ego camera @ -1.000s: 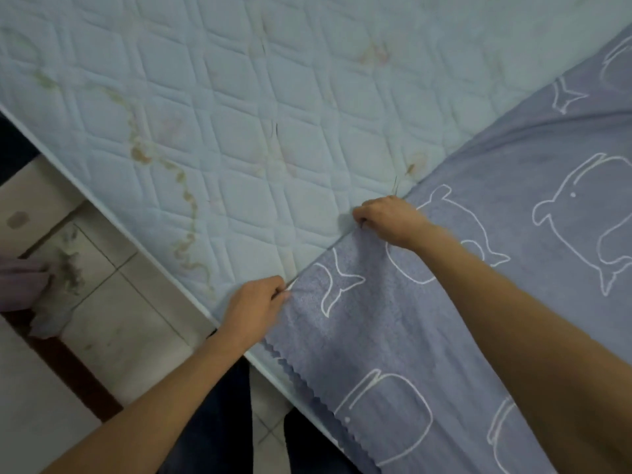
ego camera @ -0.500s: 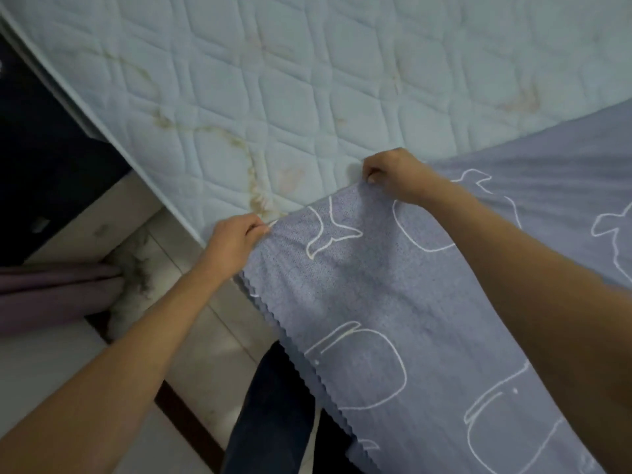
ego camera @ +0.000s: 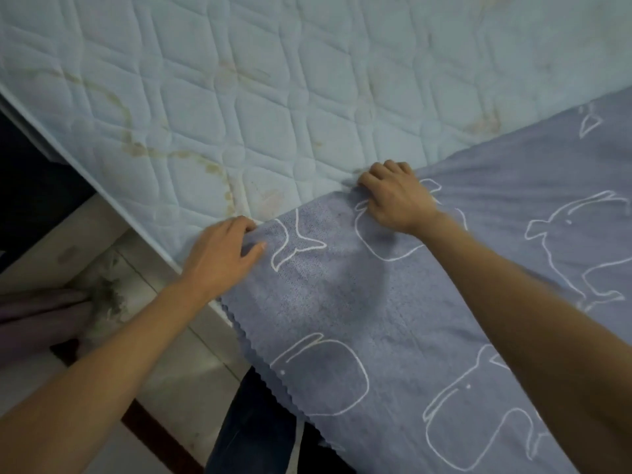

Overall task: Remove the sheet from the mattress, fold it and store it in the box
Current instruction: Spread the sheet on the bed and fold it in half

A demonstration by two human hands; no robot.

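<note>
Blue-grey sheet [ego camera: 359,302], edge in left hand [ego camera: 219,256] and right hand [ego camera: 398,200].

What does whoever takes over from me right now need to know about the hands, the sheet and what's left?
Left hand: grips the edge of the sheet near the side of the mattress.
Right hand: grips the same edge farther in on the mattress.
Sheet: blue with a white outline print; it covers the right part of the mattress, and its scalloped hem hangs over the near side.
Done: the left part of the mattress is bare.
Left: pull the sheet off the rest, fold it, store it in the box. The box is not in view.
</note>
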